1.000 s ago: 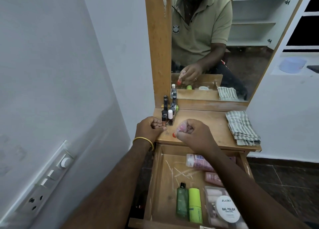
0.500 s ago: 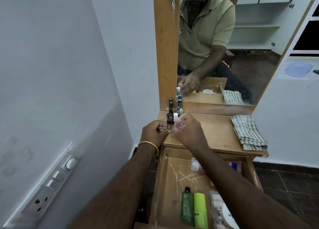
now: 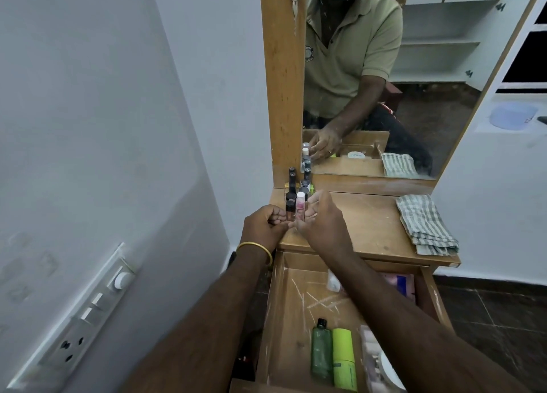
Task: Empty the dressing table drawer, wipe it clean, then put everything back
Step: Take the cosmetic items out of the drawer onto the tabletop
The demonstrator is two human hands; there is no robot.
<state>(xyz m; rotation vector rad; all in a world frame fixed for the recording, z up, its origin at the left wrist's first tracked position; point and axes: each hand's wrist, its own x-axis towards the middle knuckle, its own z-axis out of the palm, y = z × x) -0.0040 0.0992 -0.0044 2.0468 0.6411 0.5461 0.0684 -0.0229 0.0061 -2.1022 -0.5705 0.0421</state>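
Landmark: drawer (image 3: 284,318), pulled open below the desk (image 3: 370,229).
Pink bottle (image 3: 300,210): upright on the desk's left rear, long axis vertical.
Right hand (image 3: 324,226): fingers pinch the bottle; nearer hand.
Left hand (image 3: 265,225): fingers curled; contents indeterminate.
Green bottle (image 3: 321,354): lying in the drawer, unremoved.

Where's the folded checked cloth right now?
In the head view, the checked cloth lies on the right end of the dressing table top, below the mirror.

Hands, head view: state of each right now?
Left hand: fingers curled by the bottle cluster; whether it holds anything cannot be told.
Right hand: holds the small pink bottle, upright on the tabletop.
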